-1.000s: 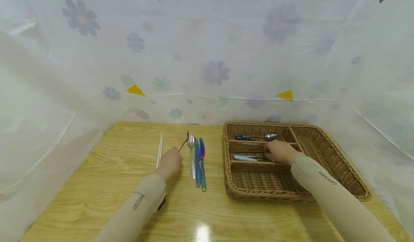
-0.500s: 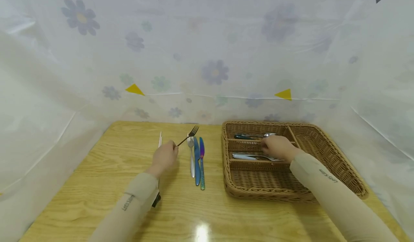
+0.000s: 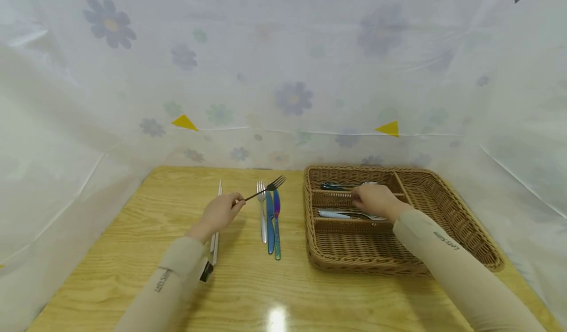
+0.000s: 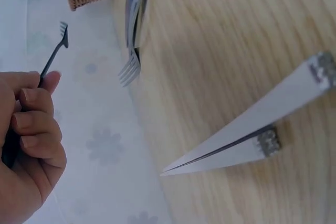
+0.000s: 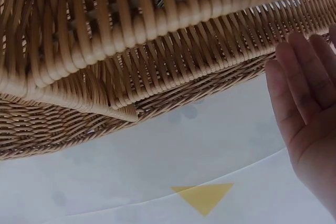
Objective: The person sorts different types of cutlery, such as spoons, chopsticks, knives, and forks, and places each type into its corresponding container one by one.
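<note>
My left hand [image 3: 219, 214] grips a dark fork [image 3: 261, 191] by its handle. In the left wrist view its fingers are curled round the handle [image 4: 10, 145]. The raised tines overlap the tops of a silver fork [image 3: 261, 214], a blue knife [image 3: 269, 223] and a rainbow-coloured knife [image 3: 277, 223], lying side by side on the table. A pair of white chopsticks [image 4: 236, 129] lies below the left wrist. My right hand [image 3: 376, 201] is over the wicker basket [image 3: 354, 268], near the middle compartment. In the right wrist view its fingers are nearly straight, with nothing seen in them.
Inside the basket's middle compartment lie a light-handled knife [image 3: 334, 215] and a fork [image 3: 375, 217]. A dark-handled spoon [image 3: 334, 186] is in the back compartment, partly hidden by the right hand. A white flowered sheet [image 3: 283, 76] hangs behind the wooden table [image 3: 133, 253].
The left hand has shifted left with the dark fork, whose tines have swung out to the right. My right hand has risen slightly leftward, showing the fork tines in the middle compartment.
</note>
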`<state>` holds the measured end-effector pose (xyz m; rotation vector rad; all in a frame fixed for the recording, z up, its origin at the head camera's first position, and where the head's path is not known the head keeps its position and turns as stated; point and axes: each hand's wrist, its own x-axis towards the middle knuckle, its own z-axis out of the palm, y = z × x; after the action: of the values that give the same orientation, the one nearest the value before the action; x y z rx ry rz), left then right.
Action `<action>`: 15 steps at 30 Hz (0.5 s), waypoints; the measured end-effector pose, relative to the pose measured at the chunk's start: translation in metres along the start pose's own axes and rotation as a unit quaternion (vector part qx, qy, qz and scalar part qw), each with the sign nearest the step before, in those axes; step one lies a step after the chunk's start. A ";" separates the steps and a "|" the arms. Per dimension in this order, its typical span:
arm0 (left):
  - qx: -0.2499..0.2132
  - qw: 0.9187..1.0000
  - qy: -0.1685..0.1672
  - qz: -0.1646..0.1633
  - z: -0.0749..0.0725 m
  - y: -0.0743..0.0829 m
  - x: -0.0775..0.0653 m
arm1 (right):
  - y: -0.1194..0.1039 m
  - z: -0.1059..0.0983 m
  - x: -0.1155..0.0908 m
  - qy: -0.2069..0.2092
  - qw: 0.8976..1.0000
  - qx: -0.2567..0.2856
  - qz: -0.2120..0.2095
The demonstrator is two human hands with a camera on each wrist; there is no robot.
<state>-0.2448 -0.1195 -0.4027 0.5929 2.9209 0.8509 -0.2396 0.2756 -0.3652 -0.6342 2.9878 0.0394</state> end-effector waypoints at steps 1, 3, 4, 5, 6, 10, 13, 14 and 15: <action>-0.001 1.000 -0.006 0.003 -0.001 0.000 0.000 | 0.000 0.000 0.001 0.007 1.000 -0.003 0.001; -0.003 1.000 -0.016 0.011 -0.004 0.002 -0.001 | -0.003 0.000 0.002 0.018 1.000 -0.005 0.004; -0.003 1.000 -0.022 0.013 -0.005 0.003 -0.001 | -0.004 -0.001 0.002 0.022 1.000 -0.008 0.006; -0.002 0.999 -0.025 0.021 -0.006 0.004 -0.001 | -0.007 -0.002 0.002 0.026 1.000 -0.010 0.006; -0.002 0.999 -0.029 0.023 -0.007 0.005 -0.001 | -0.009 -0.003 0.002 0.031 0.999 -0.013 0.007; -0.007 0.998 -0.052 0.034 -0.008 0.012 -0.001 | -0.021 -0.009 0.005 0.054 0.998 -0.020 -0.007; -0.014 0.997 -0.068 0.040 -0.009 0.019 0.000 | -0.033 -0.014 0.008 0.074 0.996 -0.020 -0.037; -0.010 0.996 -0.068 0.048 -0.009 0.021 0.000 | -0.036 -0.015 0.009 0.081 0.995 -0.022 -0.048; -0.009 0.996 -0.069 0.055 -0.009 0.024 0.000 | -0.040 -0.015 0.011 0.087 0.994 -0.021 -0.059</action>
<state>-0.2380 -0.1058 -0.3823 0.7834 2.7764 0.8093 -0.2341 0.2341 -0.3513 -0.8601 3.1165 0.0403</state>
